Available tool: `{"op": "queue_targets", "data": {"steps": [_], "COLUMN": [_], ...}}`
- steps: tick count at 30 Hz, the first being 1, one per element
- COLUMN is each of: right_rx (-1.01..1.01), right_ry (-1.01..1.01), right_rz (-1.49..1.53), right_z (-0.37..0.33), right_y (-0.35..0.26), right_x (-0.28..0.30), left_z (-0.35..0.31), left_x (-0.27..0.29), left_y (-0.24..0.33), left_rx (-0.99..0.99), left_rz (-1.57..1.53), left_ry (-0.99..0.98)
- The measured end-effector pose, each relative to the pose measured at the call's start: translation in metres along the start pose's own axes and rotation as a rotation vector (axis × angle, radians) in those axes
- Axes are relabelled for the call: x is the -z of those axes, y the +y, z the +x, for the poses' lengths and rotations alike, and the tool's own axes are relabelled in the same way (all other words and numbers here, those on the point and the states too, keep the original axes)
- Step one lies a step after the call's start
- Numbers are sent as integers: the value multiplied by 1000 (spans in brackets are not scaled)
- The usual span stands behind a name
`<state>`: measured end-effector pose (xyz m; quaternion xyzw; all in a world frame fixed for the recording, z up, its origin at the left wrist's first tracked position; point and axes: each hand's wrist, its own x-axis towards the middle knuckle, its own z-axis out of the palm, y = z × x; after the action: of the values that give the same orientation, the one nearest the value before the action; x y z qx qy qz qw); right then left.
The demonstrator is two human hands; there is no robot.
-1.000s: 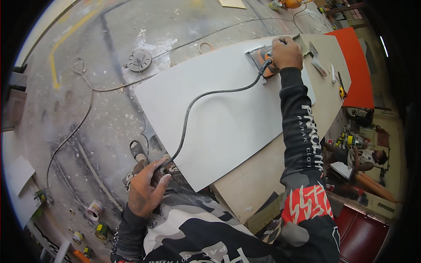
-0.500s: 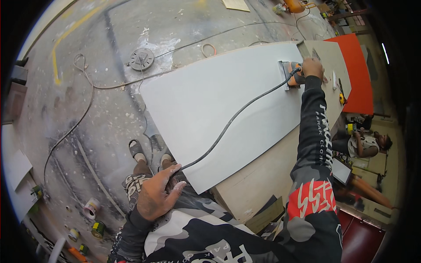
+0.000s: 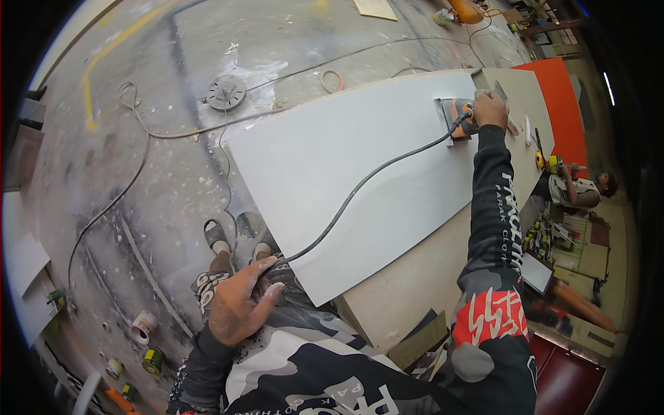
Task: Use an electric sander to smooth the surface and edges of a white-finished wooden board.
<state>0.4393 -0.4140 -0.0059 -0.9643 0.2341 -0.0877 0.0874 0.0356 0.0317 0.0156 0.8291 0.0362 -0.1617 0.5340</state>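
Observation:
A large white panel [image 3: 353, 166] lies flat on a pale wooden workbench [image 3: 408, 277]. Near its far right end, an orange and grey electric sander [image 3: 458, 117] rests flat on the white surface. My right hand [image 3: 490, 111] grips the sander's handle from the right side, arm stretched out. From the sander a dark power cord [image 3: 366, 181] curves across the panel down to the near left corner. There my left hand [image 3: 242, 302] holds the cord by the fingers beside my body, thumb apart; its palm side is hidden.
Beyond the panel's right end are an orange-red sheet [image 3: 566, 114], a white tube [image 3: 528, 130] and a yellow tape measure [image 3: 539, 160]. A cord reel [image 3: 226, 92] and looping cables lie on the floor at left, with paint cans [image 3: 144, 326] nearer. Another person [image 3: 581, 190] stands at far right.
The sander and my right hand have shifted slightly left on the panel. My left hand has drawn a little left with the cord. The other person has moved farther up in the view.

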Motion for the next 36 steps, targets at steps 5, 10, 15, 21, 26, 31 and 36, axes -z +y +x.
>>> {"op": "queue_targets", "data": {"steps": [5,10,15,21,26,31,36], "right_rx": [10,26,105,67,34,83,63], "right_ry": [24,27,138,56,52,45,56], "right_rz": [45,-5,83,31,49,67,70], "right_z": [-13,-2,-49,-43,-46,-56,-45], "right_y": [-12,-15,-40,-33,-44,-52,-51], "right_x": [-5,-2,1,3,2,2,-3], "left_z": [-3,-2,-3,-1,2,1,1], "left_x": [-2,-6,-1,-1,0,-2,-5], "left_y": [-4,-9,-6,-8,-4,-10,-11], "left_rx": [-35,-93,-2,24,58,-16,-40], "left_rz": [5,-21,-29,-36,-36,-2,-21], "left_ry": [22,92,56,48,19,45,62]}}
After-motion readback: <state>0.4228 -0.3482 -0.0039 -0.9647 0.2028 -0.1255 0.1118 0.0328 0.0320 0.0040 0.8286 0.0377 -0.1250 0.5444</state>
